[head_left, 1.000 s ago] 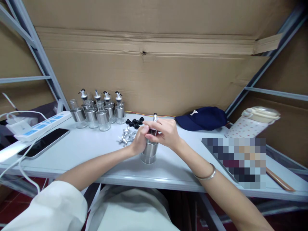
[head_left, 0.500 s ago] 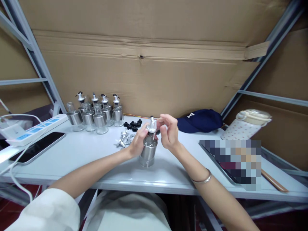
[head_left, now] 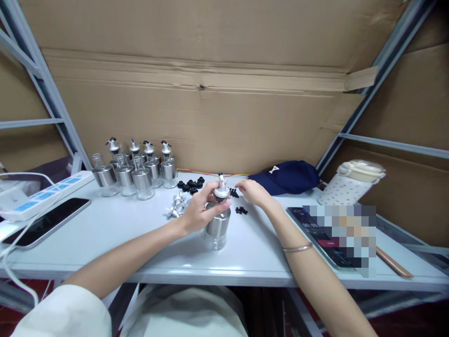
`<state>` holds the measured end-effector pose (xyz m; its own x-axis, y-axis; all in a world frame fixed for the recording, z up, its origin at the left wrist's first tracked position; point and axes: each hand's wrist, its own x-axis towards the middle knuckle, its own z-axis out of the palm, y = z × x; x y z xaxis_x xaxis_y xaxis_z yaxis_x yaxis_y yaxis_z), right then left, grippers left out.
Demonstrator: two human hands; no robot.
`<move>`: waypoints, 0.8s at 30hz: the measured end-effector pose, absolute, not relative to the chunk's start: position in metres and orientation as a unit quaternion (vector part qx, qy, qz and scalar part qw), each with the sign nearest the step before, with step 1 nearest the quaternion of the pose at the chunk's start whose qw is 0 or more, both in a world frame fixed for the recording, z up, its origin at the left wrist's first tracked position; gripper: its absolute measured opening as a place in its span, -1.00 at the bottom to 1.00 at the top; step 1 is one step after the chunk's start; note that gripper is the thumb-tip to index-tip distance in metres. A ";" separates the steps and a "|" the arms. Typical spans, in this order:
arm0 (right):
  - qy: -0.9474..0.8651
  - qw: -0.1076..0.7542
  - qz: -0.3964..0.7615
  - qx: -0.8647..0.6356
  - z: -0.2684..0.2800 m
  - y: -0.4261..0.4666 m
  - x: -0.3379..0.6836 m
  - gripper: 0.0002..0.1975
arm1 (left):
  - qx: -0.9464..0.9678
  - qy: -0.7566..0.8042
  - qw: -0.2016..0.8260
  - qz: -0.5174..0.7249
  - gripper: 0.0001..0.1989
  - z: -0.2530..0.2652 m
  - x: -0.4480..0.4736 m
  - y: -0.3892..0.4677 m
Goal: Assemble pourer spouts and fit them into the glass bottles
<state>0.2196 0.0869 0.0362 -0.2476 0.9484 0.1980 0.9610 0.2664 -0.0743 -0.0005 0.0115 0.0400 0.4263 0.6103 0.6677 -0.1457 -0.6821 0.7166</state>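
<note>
My left hand [head_left: 200,208] is wrapped round the neck of a glass-and-steel oil bottle [head_left: 217,228], just under its silver pour spout [head_left: 221,189]. The bottle stands upright on the table. My right hand [head_left: 255,192] is closed, its fingertips at a small pile of black plastic pieces [head_left: 234,193]; whether a piece is between them is too small to tell. A second pile of black pieces [head_left: 241,210] lies nearer me. Left of the bottle are loose silver spout parts [head_left: 177,206] and black stoppers [head_left: 191,185].
Several oil bottles [head_left: 143,180] stand at the back left, some with spouts. A power strip [head_left: 52,194] and a phone [head_left: 49,222] lie at left. At right are a navy cap [head_left: 293,178], a spotted tumbler [head_left: 351,185], another phone [head_left: 315,234] and a brown stick [head_left: 394,262].
My right hand has left the spout and moved right and away from me to the small black pieces. My left hand still grips the bottle's neck. The view has shifted slightly.
</note>
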 end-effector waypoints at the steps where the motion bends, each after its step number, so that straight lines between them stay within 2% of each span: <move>1: -0.790 0.088 -0.028 -0.606 0.033 0.089 0.220 -0.64 | 0.756 0.157 0.370 0.517 -0.68 0.042 0.000 0.010; 4: -0.788 0.062 -0.031 -0.611 0.026 0.094 0.219 -0.60 | 0.742 0.170 0.375 0.529 -0.70 0.046 0.003 0.006; 9: -0.771 0.049 -0.040 -0.634 0.024 0.095 0.209 -0.75 | 0.734 0.220 0.341 0.544 -0.70 0.047 0.005 0.004; 15: -0.737 0.102 -0.037 -0.667 0.024 0.096 0.209 -0.85 | 0.752 0.219 0.290 0.550 -0.66 0.038 0.005 0.002; 18: -0.722 0.166 -0.037 -0.671 0.032 0.094 0.214 -0.86 | 0.753 0.132 0.306 0.567 -0.62 0.038 0.005 0.002; 20: -0.719 0.239 -0.028 -0.652 0.040 0.090 0.213 -0.86 | 0.745 0.081 0.324 0.577 -0.57 0.041 0.005 0.002; 21: -0.719 0.293 -0.015 -0.631 0.045 0.087 0.211 -0.86 | 0.743 0.068 0.335 0.576 -0.55 0.043 0.005 0.002; 24: -0.703 0.534 0.095 -0.460 0.062 0.071 0.198 -0.84 | 0.743 0.067 0.374 0.551 -0.51 0.046 0.005 0.002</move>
<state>0.1982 0.0706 0.0620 -0.0073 0.7484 0.6632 0.5449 0.5591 -0.6250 0.0046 0.0023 0.0458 0.3830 0.5118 0.7690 -0.3138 -0.7109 0.6294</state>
